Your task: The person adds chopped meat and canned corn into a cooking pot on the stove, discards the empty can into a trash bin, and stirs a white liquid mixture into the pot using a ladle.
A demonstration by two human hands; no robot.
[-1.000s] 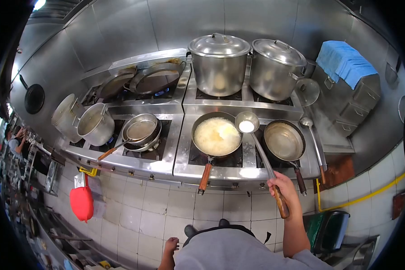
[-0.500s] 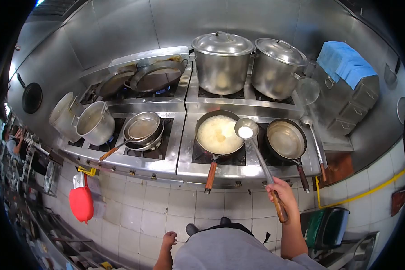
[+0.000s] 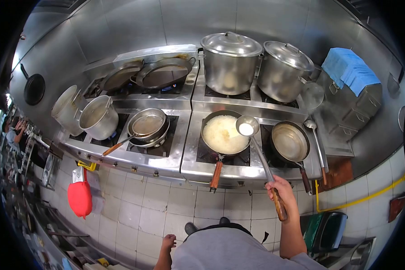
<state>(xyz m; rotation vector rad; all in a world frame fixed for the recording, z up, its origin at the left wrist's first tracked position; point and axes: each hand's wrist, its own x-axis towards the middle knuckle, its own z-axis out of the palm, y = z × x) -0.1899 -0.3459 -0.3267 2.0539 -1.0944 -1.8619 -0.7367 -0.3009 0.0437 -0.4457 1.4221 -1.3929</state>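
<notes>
Right arm (image 3: pixel 293 236) extends forward, right fingers (image 3: pixel 274 185) wrapped in a grip; left arm (image 3: pixel 164 258) hangs low, left fingers (image 3: pixel 172 238) loosely curled.

One frothy pan (image 3: pixel 224 135) has one darker pan (image 3: pixel 289 143) to its right. Behind the frothy pan stand two lidded pots (image 3: pixel 231 72). To its left are one strainer (image 3: pixel 147 123) and two open pots (image 3: pixel 102 128); behind and left, two wide pans (image 3: pixel 164 74). Two ladles: one (image 3: pixel 253 124) by its right rim, one (image 3: pixel 316 139) farther right. Two hands (image 3: pixel 283 191) are on its near side.
</notes>
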